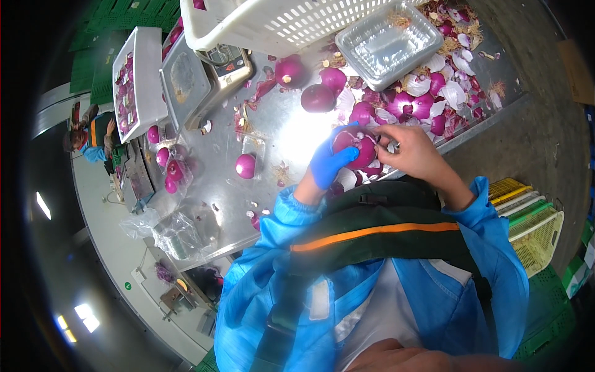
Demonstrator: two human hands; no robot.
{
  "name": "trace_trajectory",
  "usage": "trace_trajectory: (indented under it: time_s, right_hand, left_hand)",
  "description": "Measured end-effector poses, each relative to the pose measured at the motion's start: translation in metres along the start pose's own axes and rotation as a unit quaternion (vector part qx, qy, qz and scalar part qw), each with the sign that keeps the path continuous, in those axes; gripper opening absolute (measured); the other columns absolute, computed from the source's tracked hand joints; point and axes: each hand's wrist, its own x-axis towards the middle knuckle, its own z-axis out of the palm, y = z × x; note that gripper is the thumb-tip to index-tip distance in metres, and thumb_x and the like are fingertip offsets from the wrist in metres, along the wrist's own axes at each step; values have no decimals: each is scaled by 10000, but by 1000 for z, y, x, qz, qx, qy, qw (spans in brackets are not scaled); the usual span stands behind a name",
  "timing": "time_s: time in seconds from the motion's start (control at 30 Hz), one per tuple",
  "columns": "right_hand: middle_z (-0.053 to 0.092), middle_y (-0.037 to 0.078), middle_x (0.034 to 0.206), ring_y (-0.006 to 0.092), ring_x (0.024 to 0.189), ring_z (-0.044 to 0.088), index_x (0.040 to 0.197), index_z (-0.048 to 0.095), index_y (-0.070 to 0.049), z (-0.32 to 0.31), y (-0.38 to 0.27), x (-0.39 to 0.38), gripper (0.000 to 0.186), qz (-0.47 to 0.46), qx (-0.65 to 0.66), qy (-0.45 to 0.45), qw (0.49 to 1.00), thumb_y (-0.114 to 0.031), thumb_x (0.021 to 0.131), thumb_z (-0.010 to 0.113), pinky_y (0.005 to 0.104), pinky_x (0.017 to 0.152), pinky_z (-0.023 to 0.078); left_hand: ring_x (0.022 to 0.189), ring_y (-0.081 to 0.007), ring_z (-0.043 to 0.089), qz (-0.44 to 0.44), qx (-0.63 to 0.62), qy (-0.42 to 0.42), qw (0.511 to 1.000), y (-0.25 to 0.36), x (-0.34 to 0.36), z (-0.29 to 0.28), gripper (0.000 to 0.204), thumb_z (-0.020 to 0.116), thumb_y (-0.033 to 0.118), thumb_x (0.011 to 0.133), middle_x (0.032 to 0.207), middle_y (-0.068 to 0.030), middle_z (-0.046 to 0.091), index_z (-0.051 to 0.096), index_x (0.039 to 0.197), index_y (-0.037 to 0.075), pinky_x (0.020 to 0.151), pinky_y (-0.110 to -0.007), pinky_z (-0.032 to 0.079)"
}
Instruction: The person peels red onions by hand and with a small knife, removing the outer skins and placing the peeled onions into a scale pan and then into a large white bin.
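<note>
My left hand (pixel 330 160), in a blue glove, is wrapped round a red onion (pixel 361 144) above the steel table's near edge. My bare right hand (pixel 396 149) is at the onion's right side, thumb and index finger pinched on its skin. Beyond both hands lie loose onions (pixel 317 97), papery peels (pixel 452 93) and root scraps. An onion in a clear tray (pixel 245 166) rests to the left, near several bagged onions (pixel 174 169).
A white slotted crate (pixel 254 25), clear tray (pixel 389 44), scale (pixel 224 74) and white box (pixel 127 87) of onions stand at the back. Crumpled plastic (pixel 173 235) lies front left. Stacked baskets (pixel 527 232) stand at right. Another person (pixel 93 146) works far left.
</note>
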Motion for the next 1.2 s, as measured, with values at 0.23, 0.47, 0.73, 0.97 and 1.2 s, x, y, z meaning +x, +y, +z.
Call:
trace_trajectory:
  time_s: [0.23, 0.47, 0.73, 0.97, 1.2]
  right_hand:
    - [657, 178, 764, 371, 715, 648, 959, 613, -35, 22, 42, 6, 190, 18, -127, 107, 986, -184, 841, 629, 457, 641, 502]
    - [659, 112, 918, 326, 847, 635, 1108, 615, -104, 7, 22, -9, 314, 18, -176, 114, 978, -247, 835, 675, 418, 646, 494]
    - [514, 32, 784, 207, 682, 597, 1085, 640, -132, -2, 19, -15, 354, -124, -337, 135, 924, -172, 742, 720, 346, 549, 471]
    - [498, 36, 776, 196, 673, 589, 1115, 647, -134, 3, 32, -12, 370, -115, -364, 177, 907, -129, 749, 699, 337, 539, 473]
    - [616, 106, 854, 286, 774, 628, 1137, 645, -99, 29, 40, -9, 281, -7, -169, 140, 976, -222, 887, 612, 403, 668, 488]
  left_hand:
    - [1119, -213, 582, 37, -12, -59, 997, 0, -2, -1, 544, 672, 190, 861, 1225, -127, 588, 474, 1322, -19, 982, -339, 459]
    - [1099, -224, 599, 37, -47, -2, 998, 9, 11, -11, 514, 638, 201, 876, 1221, -139, 592, 479, 1313, -18, 958, -339, 474]
    - [1055, -227, 622, 49, -10, 51, 997, 24, 10, -2, 505, 639, 265, 865, 1140, -160, 635, 529, 1251, -42, 918, -332, 491]
    - [1068, -233, 613, 69, 8, 45, 997, 21, 12, 2, 578, 702, 238, 821, 1171, -157, 618, 494, 1291, -28, 932, -340, 496]
    - [1099, -224, 587, 76, 86, 125, 985, 11, 10, 0, 660, 768, 128, 771, 1219, -129, 567, 448, 1333, 0, 952, -355, 493]
